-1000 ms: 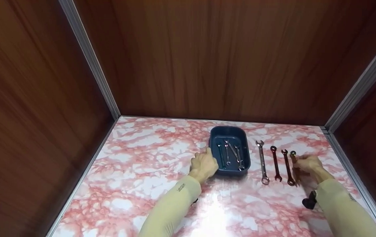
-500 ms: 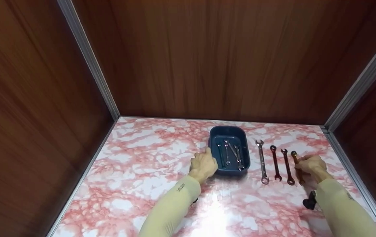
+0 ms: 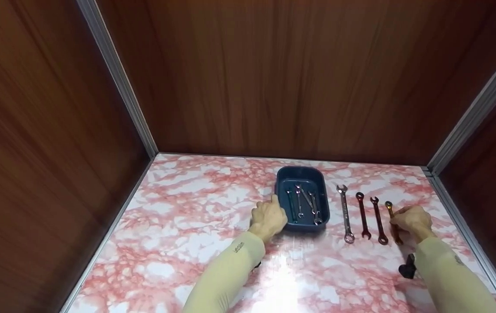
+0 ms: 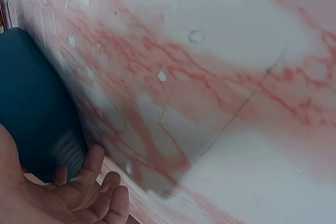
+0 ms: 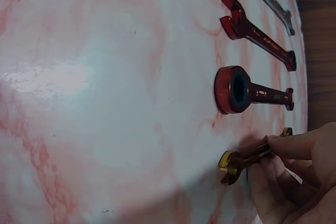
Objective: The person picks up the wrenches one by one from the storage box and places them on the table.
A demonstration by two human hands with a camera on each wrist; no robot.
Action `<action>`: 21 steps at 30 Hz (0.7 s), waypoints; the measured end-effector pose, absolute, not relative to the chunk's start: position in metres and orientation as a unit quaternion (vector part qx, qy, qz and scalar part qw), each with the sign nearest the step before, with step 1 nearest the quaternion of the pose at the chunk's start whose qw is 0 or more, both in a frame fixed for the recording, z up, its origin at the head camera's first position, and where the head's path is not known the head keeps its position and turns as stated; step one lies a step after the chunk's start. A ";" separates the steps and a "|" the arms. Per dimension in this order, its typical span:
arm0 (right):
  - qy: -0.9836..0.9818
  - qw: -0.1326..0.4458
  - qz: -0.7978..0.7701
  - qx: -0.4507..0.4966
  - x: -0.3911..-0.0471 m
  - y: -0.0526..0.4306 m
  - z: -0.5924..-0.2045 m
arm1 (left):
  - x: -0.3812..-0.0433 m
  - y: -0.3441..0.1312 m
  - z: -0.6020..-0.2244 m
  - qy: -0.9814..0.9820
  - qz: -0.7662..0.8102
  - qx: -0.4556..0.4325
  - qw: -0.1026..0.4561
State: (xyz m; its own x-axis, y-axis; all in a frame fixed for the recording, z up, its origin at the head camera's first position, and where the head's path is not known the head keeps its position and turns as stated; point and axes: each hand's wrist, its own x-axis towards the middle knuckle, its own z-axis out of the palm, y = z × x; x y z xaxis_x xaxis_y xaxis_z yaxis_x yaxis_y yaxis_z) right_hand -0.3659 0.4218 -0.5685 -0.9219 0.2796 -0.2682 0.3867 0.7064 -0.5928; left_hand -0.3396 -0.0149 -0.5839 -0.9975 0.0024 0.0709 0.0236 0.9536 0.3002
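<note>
My right hand (image 3: 413,219) pinches a gold combination wrench (image 3: 390,210) by its shaft between thumb and fingers. In the right wrist view the wrench's open-jaw end (image 5: 230,167) points away from the fingers, close over the table. To its left lie two red wrenches (image 3: 362,215) and a longer silver wrench (image 3: 345,213), roughly parallel. My left hand (image 3: 269,218) rests at the left side of a dark blue bin (image 3: 301,171). The left wrist view shows its fingers (image 4: 86,177) loosely bent beside the bin's wall. Several smaller wrenches (image 3: 299,204) lie in the bin.
The table (image 3: 178,226) has a red-and-white marbled top. Brown wood-look panels (image 3: 248,78) stand at the back and both sides, with metal rails (image 3: 120,78) at the corners. A black wrist camera (image 3: 408,266) sticks out under the right sleeve.
The gold wrench has shifted slightly right with my right hand, its lower end swinging right, away from the nearest red wrench. My left hand and the bin have stayed in place.
</note>
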 end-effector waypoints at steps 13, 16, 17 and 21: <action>0.909 0.078 -0.370 0.176 -0.362 0.423 -0.569 | -0.341 -0.014 -0.584 -0.986 -0.160 -0.010 0.039; 0.900 0.084 -0.385 0.185 -0.362 0.422 -0.569 | -0.342 -0.014 -0.584 -0.986 -0.160 -0.009 0.036; 0.902 0.083 -0.381 0.185 -0.362 0.421 -0.569 | -0.342 -0.015 -0.584 -0.986 -0.160 -0.009 0.035; 0.898 0.088 -0.386 0.194 -0.361 0.421 -0.569 | -0.341 -0.015 -0.585 -0.986 -0.162 -0.010 0.036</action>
State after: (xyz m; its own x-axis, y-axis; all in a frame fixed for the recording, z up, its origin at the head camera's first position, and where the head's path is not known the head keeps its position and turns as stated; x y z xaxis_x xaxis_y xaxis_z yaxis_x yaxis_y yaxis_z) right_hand -0.3607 0.4208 -0.5692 -0.9097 0.2803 -0.3065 0.4152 0.6275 -0.6586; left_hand -0.3412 -0.0149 -0.5854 -0.9972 0.0075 0.0748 0.0312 0.9470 0.3197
